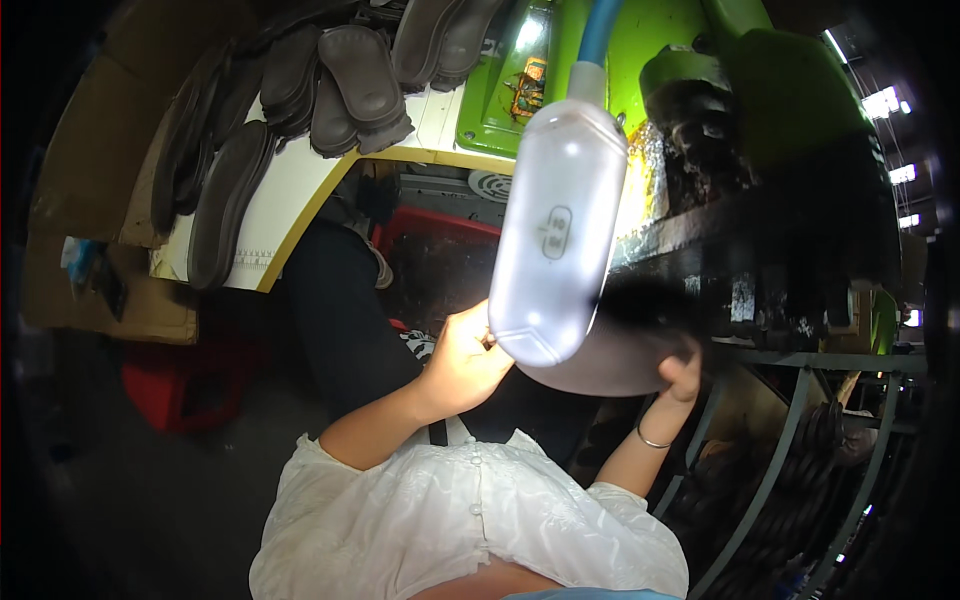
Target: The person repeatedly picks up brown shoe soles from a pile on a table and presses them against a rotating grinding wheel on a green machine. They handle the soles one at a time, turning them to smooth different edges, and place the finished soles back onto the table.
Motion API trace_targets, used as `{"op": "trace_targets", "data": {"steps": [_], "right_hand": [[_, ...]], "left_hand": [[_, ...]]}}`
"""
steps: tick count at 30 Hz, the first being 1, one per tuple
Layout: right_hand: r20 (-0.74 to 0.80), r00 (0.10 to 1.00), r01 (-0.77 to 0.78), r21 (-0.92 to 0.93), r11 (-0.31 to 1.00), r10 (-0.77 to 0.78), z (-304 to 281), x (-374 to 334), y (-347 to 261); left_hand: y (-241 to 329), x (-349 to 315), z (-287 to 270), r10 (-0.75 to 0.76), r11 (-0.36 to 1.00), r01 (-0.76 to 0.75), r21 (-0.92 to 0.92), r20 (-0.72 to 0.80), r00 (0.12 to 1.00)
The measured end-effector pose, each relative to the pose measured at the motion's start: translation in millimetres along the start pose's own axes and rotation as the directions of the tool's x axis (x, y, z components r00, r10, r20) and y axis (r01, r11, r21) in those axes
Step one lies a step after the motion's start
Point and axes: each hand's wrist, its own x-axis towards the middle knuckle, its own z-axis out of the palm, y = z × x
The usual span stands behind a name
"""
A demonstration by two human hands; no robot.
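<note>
A grey-brown shoe sole (612, 362), partly smeared by motion, spans between my hands in front of my body. My right hand (682, 374) grips its right end, thumb on top. My left hand (462, 368) is closed at its left end, fingertips partly hidden behind a glossy translucent white lamp-like housing (558, 230). That housing hangs from a blue tube (600, 30) and covers part of the sole. Just beyond my right hand stands a green machine (800, 100) with a dark, greasy mechanism (695, 130).
More grey-brown soles (360, 75) lie piled on the white, yellow-edged table (285, 190) at the far left. Below it are a red stool (185, 385) and a red bin (440, 225). A metal rack (770, 470) with dark stacked items stands at my right.
</note>
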Motion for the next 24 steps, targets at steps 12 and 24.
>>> {"op": "trace_targets", "data": {"steps": [12, 24], "right_hand": [[-0.580, 0.801, 0.442, 0.405, 0.800, -0.149, 156, 48, 4], [-0.038, 0.960, 0.278, 0.194, 0.941, -0.276, 213, 27, 19]], "left_hand": [[31, -21, -55, 0.111, 0.978, -0.084, 0.189, -0.136, 0.985], [5, -32, -136, -0.109, 0.949, 0.179, 0.260, -0.263, 0.958]]}}
